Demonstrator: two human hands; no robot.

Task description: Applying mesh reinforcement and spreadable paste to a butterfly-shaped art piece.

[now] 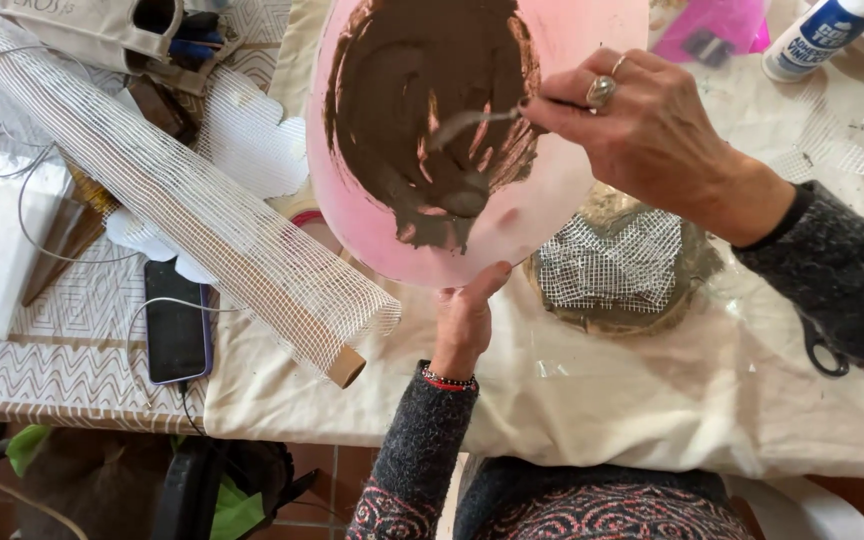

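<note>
The pink bowl [552, 215] is tilted up above the table, its inside thickly smeared with brown paste [402, 90]. The left hand [464, 320] props it from below, thumb pressed on the rim and the fingers hidden behind the bowl, so it's clasping the bowl's lower edge. The right hand [642, 125], rings on the fingers, is pinched closed around a thin spoon [477, 120] whose tip sits in the paste.

Just beneath the bowl, a round brown piece covered with white mesh [617, 265] lies on the cream cloth [652, 390]. To the left, a long roll of white mesh [172, 190] runs slantwise across the table, with a dark phone [176, 325] beside it, a cable plugged in. A glue bottle [822, 35] stands at the top right, and black scissors [824, 355] peek out by the right sleeve.
</note>
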